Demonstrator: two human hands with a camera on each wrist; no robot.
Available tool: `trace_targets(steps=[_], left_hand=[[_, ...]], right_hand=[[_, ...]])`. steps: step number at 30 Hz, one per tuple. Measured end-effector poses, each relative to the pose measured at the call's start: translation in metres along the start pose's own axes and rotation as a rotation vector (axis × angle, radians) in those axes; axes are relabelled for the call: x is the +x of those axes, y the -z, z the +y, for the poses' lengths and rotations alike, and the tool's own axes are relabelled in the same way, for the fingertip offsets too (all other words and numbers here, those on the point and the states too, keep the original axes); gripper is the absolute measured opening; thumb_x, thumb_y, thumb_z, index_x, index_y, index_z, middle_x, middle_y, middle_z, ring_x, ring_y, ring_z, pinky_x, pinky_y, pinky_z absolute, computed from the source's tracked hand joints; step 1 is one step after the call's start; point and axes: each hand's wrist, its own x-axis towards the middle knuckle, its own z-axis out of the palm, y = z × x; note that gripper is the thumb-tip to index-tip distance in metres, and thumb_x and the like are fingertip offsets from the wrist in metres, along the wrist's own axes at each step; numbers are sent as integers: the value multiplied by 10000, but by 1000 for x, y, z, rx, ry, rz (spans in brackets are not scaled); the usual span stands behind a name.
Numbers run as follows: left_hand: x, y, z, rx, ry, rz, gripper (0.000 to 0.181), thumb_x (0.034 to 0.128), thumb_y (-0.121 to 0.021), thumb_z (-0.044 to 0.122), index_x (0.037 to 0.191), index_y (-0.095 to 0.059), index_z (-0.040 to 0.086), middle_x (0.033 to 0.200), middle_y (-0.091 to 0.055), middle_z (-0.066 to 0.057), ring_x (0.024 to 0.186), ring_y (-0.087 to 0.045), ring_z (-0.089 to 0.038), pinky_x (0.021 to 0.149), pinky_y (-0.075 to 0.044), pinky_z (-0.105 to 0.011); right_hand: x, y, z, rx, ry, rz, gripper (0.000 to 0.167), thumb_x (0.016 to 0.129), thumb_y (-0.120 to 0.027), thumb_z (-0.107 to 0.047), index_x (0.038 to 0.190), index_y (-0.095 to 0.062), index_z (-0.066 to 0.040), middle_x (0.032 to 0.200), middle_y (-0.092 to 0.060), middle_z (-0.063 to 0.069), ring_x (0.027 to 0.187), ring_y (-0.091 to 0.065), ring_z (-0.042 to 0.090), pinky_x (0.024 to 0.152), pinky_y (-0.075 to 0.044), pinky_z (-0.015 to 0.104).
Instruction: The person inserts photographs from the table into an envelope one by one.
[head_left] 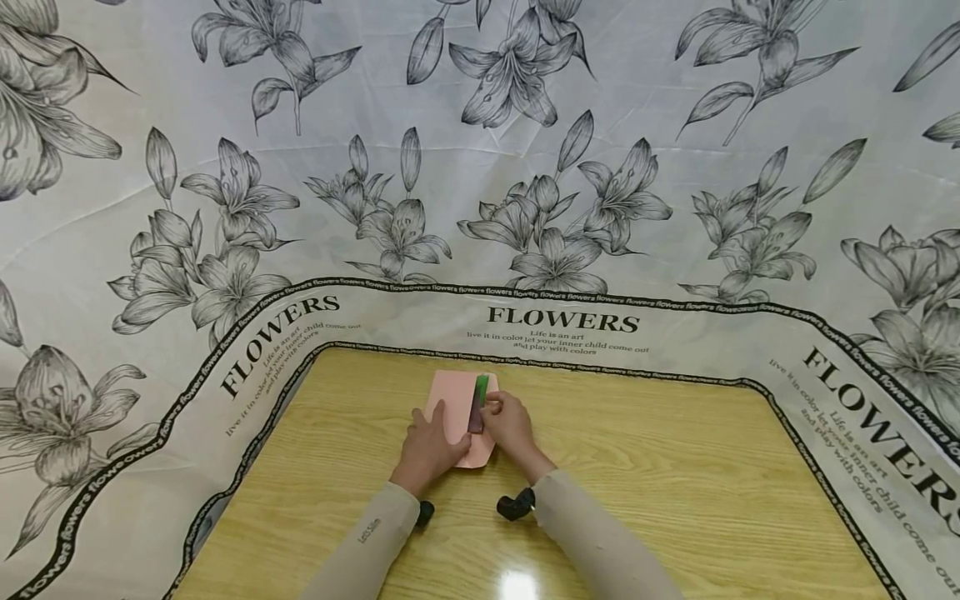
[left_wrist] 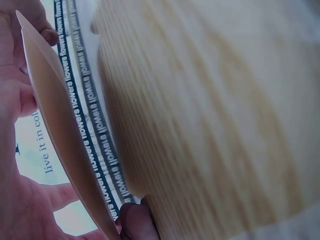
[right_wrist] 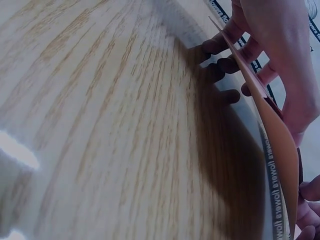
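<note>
A pink paper envelope (head_left: pixel 450 408) is held up over the table, its narrowed end toward the person. On its right half lies a dark strip with a green top (head_left: pixel 481 392); its kind cannot be told. My left hand (head_left: pixel 429 452) grips the envelope's left and near part, fingers spread over its face. A fingertip (left_wrist: pixel 137 220) shows by its lower edge in the left wrist view. My right hand (head_left: pixel 512 429) grips the right edge beside the strip. In the right wrist view, fingers (right_wrist: pixel 218 45) reach past the envelope's edge (right_wrist: pixel 282 150); its face is hidden there.
The wood-grain table (head_left: pixel 660 475) spreads around the hands. A white flower-printed cloth (head_left: pixel 555 242) with black lettering stands along its back and sides. Black devices (head_left: pixel 516 505) sit at both wrists, and light glares on the table's near part.
</note>
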Motion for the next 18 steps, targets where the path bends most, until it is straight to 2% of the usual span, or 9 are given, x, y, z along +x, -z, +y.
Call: trace_targets(steps=[4, 7, 11, 14, 18], left_hand=[[0, 0, 0, 4, -3, 6, 907, 948, -721, 519, 1656, -383, 64, 1379, -420, -376, 1046, -615, -496, 800, -570, -578], [-1, 0, 0, 12, -5, 13, 908, 947, -725, 523, 1653, -390, 59, 1379, -421, -381, 1039, -617, -495, 795, -570, -573], [-2, 0, 1, 16, -6, 20, 908, 946, -729, 520, 1649, -396, 51, 1377, -423, -387, 1033, -619, -498, 798, -569, -571], [-2, 1, 2, 15, -9, 25, 906, 944, -731, 518, 1645, -401, 47, 1365, -428, -384, 1023, -618, -493, 799, -567, -567], [-2, 0, 2, 24, -14, 24, 905, 951, -721, 529, 1647, -399, 47, 1369, -427, -387, 1019, -619, -488, 800, -567, -562]], right_hand=[[-1, -3, -3, -45, 10, 15, 321, 972, -732, -130, 1279, -759, -39, 918, -744, 42, 742, -648, 169, 692, -521, 355], [-2, -5, -6, -72, 21, 22, 314, 972, -737, -141, 1271, -766, -49, 917, -751, 42, 791, -682, 212, 853, -534, 447], [-3, -7, -7, -96, 38, 27, 312, 973, -738, -147, 1264, -767, -39, 922, -754, 52, 883, -707, 278, 1064, -418, 563], [-3, -9, -7, -105, 45, 29, 315, 973, -733, -140, 1264, -763, -26, 911, -751, 51, 906, -711, 300, 1107, -373, 582], [-1, -13, -4, -117, 42, 30, 321, 976, -729, -142, 1273, -759, -24, 894, -746, 33, 911, -712, 294, 1105, -372, 572]])
